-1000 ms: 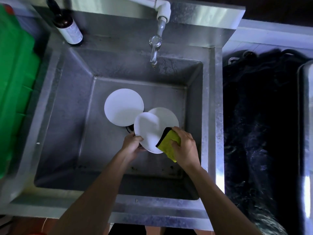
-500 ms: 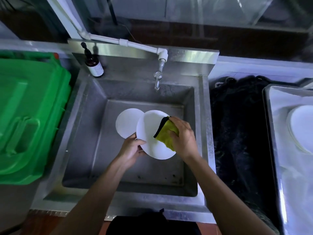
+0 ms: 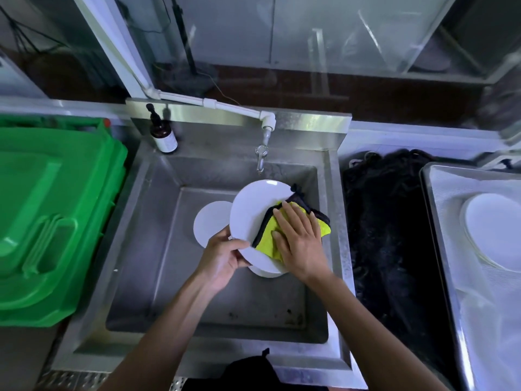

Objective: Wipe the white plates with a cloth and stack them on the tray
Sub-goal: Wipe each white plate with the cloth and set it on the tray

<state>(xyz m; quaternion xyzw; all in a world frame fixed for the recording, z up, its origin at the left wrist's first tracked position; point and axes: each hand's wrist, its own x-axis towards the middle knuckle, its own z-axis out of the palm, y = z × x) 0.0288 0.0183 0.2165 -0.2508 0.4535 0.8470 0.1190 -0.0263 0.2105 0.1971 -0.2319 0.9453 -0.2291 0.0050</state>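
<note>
Over the steel sink (image 3: 146, 249) my left hand (image 3: 222, 258) grips the lower left rim of a white plate (image 3: 253, 210), which is tilted up toward me. My right hand (image 3: 298, 241) lies flat with straight fingers on a yellow cloth with a black edge (image 3: 267, 238), pressing it against the plate's face. Two more white plates lie in the sink: one (image 3: 210, 225) left of the held plate, another (image 3: 266, 272) mostly hidden beneath it. At the far right a stack of white plates (image 3: 496, 230) sits on a metal tray (image 3: 431, 210).
A tap (image 3: 262, 156) hangs just behind the held plate. A brown pump bottle (image 3: 163, 135) stands on the sink's back left corner. A green plastic bin lid (image 3: 53, 213) fills the left. A black mat (image 3: 392, 230) lies between sink and tray.
The plate has been lifted higher and tilted toward me. My right hand went from clutching the cloth to pressing it flat on the plate. The view has pulled back and up.
</note>
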